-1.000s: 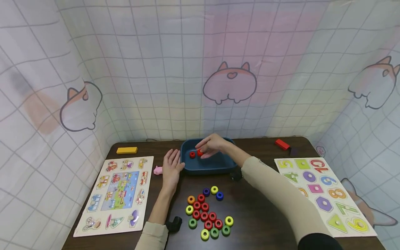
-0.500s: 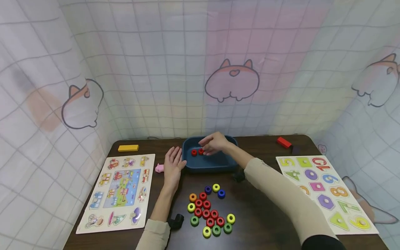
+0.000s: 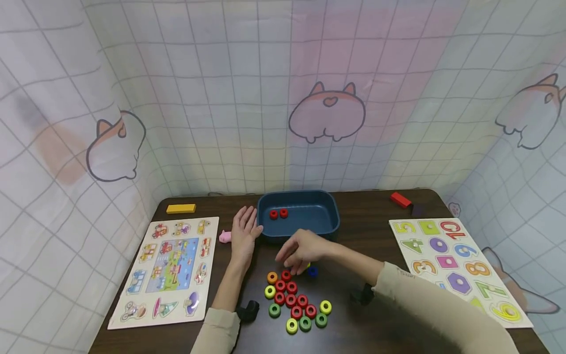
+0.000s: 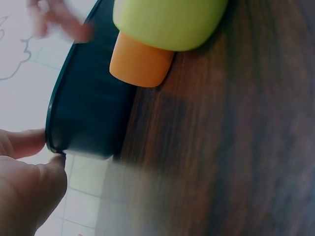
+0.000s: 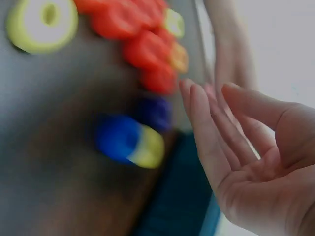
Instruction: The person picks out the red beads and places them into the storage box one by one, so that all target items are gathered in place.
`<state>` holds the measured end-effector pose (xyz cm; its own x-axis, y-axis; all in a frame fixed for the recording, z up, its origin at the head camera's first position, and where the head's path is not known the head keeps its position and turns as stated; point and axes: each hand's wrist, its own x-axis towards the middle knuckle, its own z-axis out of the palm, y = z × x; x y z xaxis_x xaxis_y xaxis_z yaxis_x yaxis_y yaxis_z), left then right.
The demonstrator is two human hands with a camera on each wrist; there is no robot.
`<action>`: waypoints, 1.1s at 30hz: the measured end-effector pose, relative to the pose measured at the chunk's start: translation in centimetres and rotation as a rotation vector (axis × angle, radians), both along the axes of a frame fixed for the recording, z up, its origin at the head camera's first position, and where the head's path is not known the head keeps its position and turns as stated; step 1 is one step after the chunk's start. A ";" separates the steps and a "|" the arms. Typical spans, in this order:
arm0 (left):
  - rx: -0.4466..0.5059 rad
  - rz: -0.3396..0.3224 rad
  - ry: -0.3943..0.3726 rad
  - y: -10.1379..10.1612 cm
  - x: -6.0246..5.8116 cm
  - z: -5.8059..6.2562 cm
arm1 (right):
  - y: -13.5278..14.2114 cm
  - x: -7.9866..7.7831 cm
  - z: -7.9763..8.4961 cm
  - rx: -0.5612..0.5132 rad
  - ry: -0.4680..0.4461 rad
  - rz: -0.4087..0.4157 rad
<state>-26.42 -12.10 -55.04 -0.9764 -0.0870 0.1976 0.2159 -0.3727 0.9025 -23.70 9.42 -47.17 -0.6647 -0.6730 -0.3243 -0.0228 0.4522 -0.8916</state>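
Note:
My left hand (image 3: 243, 238), its fingers straight, lies along the left side of the blue bin (image 3: 305, 233). In the left wrist view its thumb (image 4: 49, 174) touches the corner of the rim. Two red rings (image 3: 278, 214) sit inside the bin at the left. My right hand (image 3: 307, 250) hovers between the bin and the loose rings, holding nothing. The right wrist view shows its fingers (image 5: 202, 115) fairly straight, with thumb and fingers apart. Below it lie red rings (image 3: 286, 276) and a blue ring (image 3: 313, 272); the hand partly covers the rings at the back.
Yellow (image 3: 325, 307), green (image 3: 305, 323) and orange rings (image 3: 272, 278) lie with the red ones. Puzzle boards stand left (image 3: 165, 275) and right (image 3: 460, 270). A pink pig figure (image 3: 225, 237), yellow block (image 3: 181, 209) and red block (image 3: 400, 199) lie around them.
My right hand has left the bin and come back toward the loose rings. It let go of a red ring, which now sits beside the other one. The left hand stays put.

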 end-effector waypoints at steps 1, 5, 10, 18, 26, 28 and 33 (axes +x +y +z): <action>-0.001 0.000 0.001 0.0 0.0 0.0 | -0.1 0.6 -0.7 0.017 0.016 -0.006; -0.003 -0.001 0.004 0.1 -0.1 0.0 | -0.5 2.3 -2.8 0.064 0.067 -0.076; -0.006 -0.007 0.003 0.0 0.0 -0.2 | -0.6 2.6 -3.6 0.047 0.093 -0.120; 0.003 -0.002 0.005 0.1 0.1 -0.1 | 0.4 -0.7 0.8 -0.063 -0.016 -0.089; 0.019 -0.001 -0.010 -0.1 0.0 0.2 | 1.3 -9.1 3.2 -0.065 -0.073 -0.214; 0.031 -0.002 -0.021 -0.1 0.0 0.1 | 1.3 -10.9 2.5 -0.049 -0.083 -0.272; 0.044 -0.026 -0.013 -0.2 -0.2 -0.1 | 1.2 -13.6 -0.3 -0.013 -0.105 -0.404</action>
